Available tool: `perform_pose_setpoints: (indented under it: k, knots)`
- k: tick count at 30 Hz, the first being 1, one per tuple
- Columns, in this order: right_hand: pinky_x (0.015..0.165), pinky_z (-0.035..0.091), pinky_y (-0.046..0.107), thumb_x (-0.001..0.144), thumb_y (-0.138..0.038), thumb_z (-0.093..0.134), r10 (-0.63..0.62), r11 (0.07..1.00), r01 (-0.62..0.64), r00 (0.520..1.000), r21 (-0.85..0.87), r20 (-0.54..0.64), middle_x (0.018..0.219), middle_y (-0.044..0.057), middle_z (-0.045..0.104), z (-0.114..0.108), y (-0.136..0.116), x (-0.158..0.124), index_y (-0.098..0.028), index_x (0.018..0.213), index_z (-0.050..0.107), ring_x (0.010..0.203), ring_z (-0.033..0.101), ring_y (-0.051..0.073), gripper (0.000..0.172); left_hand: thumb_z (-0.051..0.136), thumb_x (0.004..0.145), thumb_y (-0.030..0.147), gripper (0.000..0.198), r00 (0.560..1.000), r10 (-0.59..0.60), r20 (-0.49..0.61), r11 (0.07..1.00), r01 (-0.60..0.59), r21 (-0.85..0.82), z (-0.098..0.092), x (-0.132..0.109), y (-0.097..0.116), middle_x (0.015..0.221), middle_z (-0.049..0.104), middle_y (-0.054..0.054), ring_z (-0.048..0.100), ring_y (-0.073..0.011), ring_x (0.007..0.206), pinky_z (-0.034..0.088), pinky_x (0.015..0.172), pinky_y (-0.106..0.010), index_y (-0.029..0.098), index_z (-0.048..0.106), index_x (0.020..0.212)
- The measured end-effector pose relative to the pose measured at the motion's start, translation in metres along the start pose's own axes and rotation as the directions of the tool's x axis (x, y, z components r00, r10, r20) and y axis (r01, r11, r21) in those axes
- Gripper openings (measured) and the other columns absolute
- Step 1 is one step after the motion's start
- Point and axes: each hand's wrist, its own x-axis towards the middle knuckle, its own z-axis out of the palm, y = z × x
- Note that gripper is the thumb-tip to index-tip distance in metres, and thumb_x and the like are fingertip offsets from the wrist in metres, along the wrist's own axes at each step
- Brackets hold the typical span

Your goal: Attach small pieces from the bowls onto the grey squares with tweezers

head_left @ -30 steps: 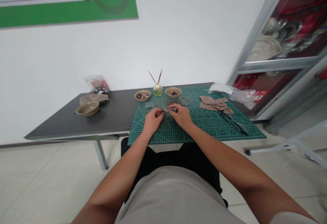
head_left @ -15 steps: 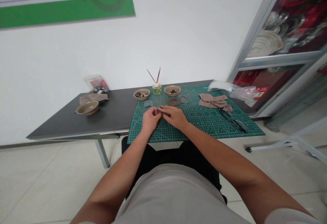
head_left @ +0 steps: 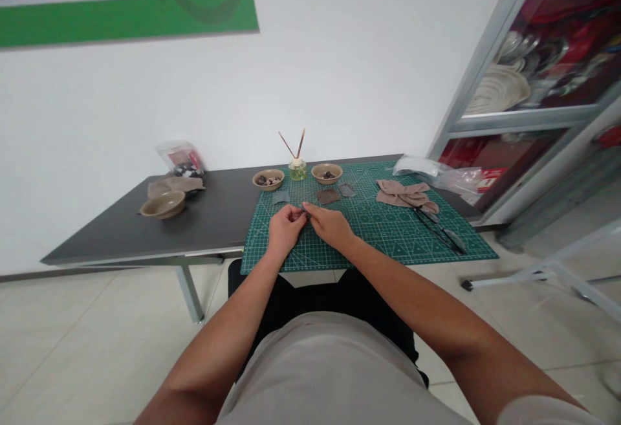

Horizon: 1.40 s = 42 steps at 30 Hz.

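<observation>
My left hand [head_left: 285, 226] and my right hand [head_left: 328, 224] meet over the green cutting mat [head_left: 388, 237], fingers pinched together on a small grey piece of fabric [head_left: 305, 208] between them. Most of that piece is hidden by my fingers. Just beyond my hands lie a brown fabric square [head_left: 328, 196] and two small grey squares [head_left: 281, 197], [head_left: 347, 189]. Two small tan bowls [head_left: 268, 179], [head_left: 326, 173] with dark bits stand at the mat's far edge, with a reed diffuser [head_left: 297, 167] between them.
Beige cloth [head_left: 405, 193] and black scissors [head_left: 439, 231] lie on the mat's right side. A larger tan bowl [head_left: 163, 204], folded cloth [head_left: 174, 185] and a plastic bag [head_left: 178, 156] sit on the dark table [head_left: 213, 218] at left. A clear bag [head_left: 436, 171] and a glass cabinet [head_left: 543, 88] are at right.
My hands have drawn closer together and slightly toward me. The grey piece, sticking out between them earlier, is now mostly covered, and the brown square behind them has come into view.
</observation>
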Motion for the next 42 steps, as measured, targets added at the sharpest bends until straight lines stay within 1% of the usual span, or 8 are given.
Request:
perform_pose_setpoints:
  k: [5, 12, 16, 20, 27, 33, 39, 42]
  knots:
    - [0.099, 0.050, 0.035, 0.090, -0.012, 0.039, -0.045, 0.999, 0.045, 0.998, -0.006, 0.032, 0.142, 0.006, 0.049, -0.0008, -0.0023, -0.0011, -0.020, 0.139, 0.047, 0.122, 0.056, 0.018, 0.050, 0.062, 0.076, 0.028, 0.013, 0.999, 0.036, -0.030, 0.999, -0.035, 0.036, 0.0001, 0.0004, -0.0013, 0.063, 0.061, 0.002, 0.054, -0.0111, 0.058, 0.042, 0.060, -0.023, 0.017, 0.062, 0.069]
    - [0.101, 0.049, 0.034, 0.089, -0.011, 0.041, -0.020, 0.999, 0.021, 0.999, 0.037, -0.025, 0.136, 0.006, 0.055, -0.0011, 0.0001, -0.0017, -0.020, 0.138, 0.048, 0.121, 0.057, 0.017, 0.051, 0.065, 0.075, 0.033, 0.016, 0.999, 0.003, -0.041, 0.997, -0.006, -0.080, 0.0014, -0.0032, -0.0048, 0.068, 0.065, 0.001, 0.057, -0.0123, 0.061, 0.044, 0.061, -0.024, 0.017, 0.065, 0.077]
    - [0.100, 0.049, 0.035, 0.089, -0.011, 0.041, -0.011, 1.000, 0.012, 0.999, 0.019, -0.031, 0.136, 0.007, 0.056, -0.0024, -0.0022, -0.0025, -0.020, 0.138, 0.048, 0.121, 0.057, 0.018, 0.050, 0.065, 0.075, 0.034, 0.016, 0.997, 0.019, -0.070, 0.999, -0.021, -0.034, 0.0023, -0.0054, -0.0036, 0.070, 0.066, 0.001, 0.058, -0.0128, 0.063, 0.044, 0.063, -0.025, 0.018, 0.065, 0.078]
    - [0.101, 0.048, 0.035, 0.090, -0.011, 0.040, -0.076, 0.997, 0.076, 0.997, -0.001, -0.007, 0.141, 0.008, 0.050, -0.0022, -0.0041, -0.0034, -0.018, 0.138, 0.047, 0.123, 0.055, 0.018, 0.049, 0.062, 0.077, 0.034, 0.017, 0.997, 0.046, -0.055, 0.999, -0.045, 0.019, 0.0018, -0.0047, -0.0036, 0.067, 0.064, 0.001, 0.056, -0.0120, 0.061, 0.043, 0.062, -0.024, 0.018, 0.064, 0.074]
    - [0.100, 0.049, 0.034, 0.089, -0.011, 0.041, -0.005, 1.000, 0.005, 0.999, 0.001, -0.032, 0.136, 0.008, 0.056, -0.0033, -0.0012, -0.0022, -0.017, 0.137, 0.048, 0.121, 0.057, 0.017, 0.049, 0.065, 0.075, 0.035, 0.018, 0.997, 0.011, -0.071, 0.995, -0.018, -0.094, 0.0027, -0.0034, -0.0072, 0.069, 0.064, 0.001, 0.056, -0.0120, 0.061, 0.043, 0.060, -0.024, 0.017, 0.060, 0.077]
    - [0.100, 0.049, 0.034, 0.091, -0.012, 0.040, -0.075, 0.997, 0.075, 0.997, -0.028, -0.007, 0.141, 0.009, 0.050, -0.0016, -0.0038, -0.0048, -0.018, 0.138, 0.048, 0.123, 0.055, 0.019, 0.048, 0.064, 0.076, 0.032, 0.016, 0.998, 0.038, -0.052, 0.999, -0.038, 0.004, 0.0026, -0.0026, -0.0057, 0.062, 0.058, 0.004, 0.051, -0.0106, 0.057, 0.040, 0.059, -0.023, 0.018, 0.059, 0.071]
    - [0.099, 0.050, 0.033, 0.090, -0.011, 0.041, -0.029, 1.000, 0.028, 0.999, -0.014, -0.035, 0.135, 0.009, 0.056, -0.0025, -0.0025, -0.0042, -0.016, 0.137, 0.049, 0.120, 0.057, 0.019, 0.048, 0.065, 0.075, 0.034, 0.017, 1.000, -0.001, -0.025, 0.996, -0.002, -0.090, 0.0018, -0.0034, -0.0066, 0.066, 0.062, 0.002, 0.054, -0.0115, 0.059, 0.041, 0.059, -0.023, 0.017, 0.062, 0.076]
    - [0.098, 0.051, 0.036, 0.090, -0.012, 0.041, -0.045, 0.999, 0.045, 0.999, -0.025, -0.009, 0.137, 0.010, 0.054, -0.0033, -0.0031, -0.0046, -0.017, 0.138, 0.048, 0.119, 0.058, 0.020, 0.049, 0.064, 0.074, 0.031, 0.014, 1.000, 0.012, -0.023, 0.998, -0.013, -0.053, 0.0017, -0.0027, -0.0061, 0.064, 0.060, 0.002, 0.053, -0.0112, 0.058, 0.041, 0.058, -0.023, 0.018, 0.061, 0.073]
